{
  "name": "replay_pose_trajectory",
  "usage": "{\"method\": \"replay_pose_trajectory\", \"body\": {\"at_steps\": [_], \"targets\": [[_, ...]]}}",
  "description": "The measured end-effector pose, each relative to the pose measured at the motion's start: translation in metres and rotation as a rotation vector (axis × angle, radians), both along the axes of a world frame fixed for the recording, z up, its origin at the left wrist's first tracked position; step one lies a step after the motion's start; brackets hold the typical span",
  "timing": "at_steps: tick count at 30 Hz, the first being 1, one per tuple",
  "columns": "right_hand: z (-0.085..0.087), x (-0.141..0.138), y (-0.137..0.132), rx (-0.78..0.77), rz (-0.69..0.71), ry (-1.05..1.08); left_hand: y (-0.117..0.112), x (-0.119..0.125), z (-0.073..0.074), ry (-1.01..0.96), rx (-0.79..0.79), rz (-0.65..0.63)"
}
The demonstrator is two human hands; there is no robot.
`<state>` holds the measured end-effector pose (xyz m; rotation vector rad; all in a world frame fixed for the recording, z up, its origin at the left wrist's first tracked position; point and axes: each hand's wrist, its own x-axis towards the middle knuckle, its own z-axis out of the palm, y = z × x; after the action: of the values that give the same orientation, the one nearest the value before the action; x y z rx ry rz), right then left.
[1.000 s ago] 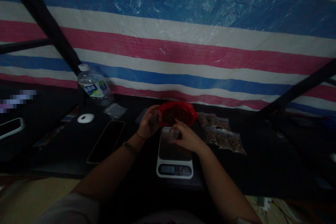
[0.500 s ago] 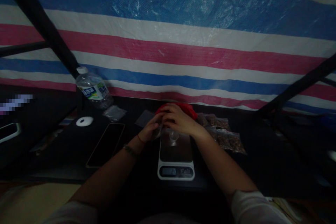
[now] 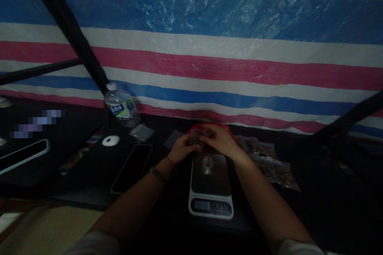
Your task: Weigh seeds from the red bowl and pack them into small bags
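Between my two hands is a small clear plastic bag with dark brownish bits in it; the dim light blurs its outline. My left hand pinches its left side, and my right hand has its fingers on the right side. Directly behind them lies a red plastic bag, partly covered by the right hand. Just in front of the hands is a white kitchen scale with a dark weighing plate. A small clear cup stands on that plate. The figures on the scale's display are too faint to read.
Several filled clear bags lie to the right. Leftward are a flat empty-looking bag, a dark phone, a white rounded case, a crumpled clear bag and a plastic bottle. A striped sheet hangs behind.
My hands have turned and parted slightly, so the bag between them shows more. The whole scene has shifted right and a little down as the head camera moved.
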<state>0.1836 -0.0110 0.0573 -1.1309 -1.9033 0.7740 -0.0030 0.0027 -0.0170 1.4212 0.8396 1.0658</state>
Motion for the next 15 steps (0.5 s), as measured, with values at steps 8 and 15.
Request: {"method": "replay_pose_trajectory", "body": {"at_steps": [8, 15], "targets": [[-0.011, 0.001, -0.004, 0.064, -0.071, -0.067, -0.003, 0.002, 0.005, -0.089, 0.128, 0.09], [-0.015, -0.002, -0.003, 0.08, -0.13, -0.029, -0.001, -0.001, 0.006, -0.049, 0.16, 0.145]]}}
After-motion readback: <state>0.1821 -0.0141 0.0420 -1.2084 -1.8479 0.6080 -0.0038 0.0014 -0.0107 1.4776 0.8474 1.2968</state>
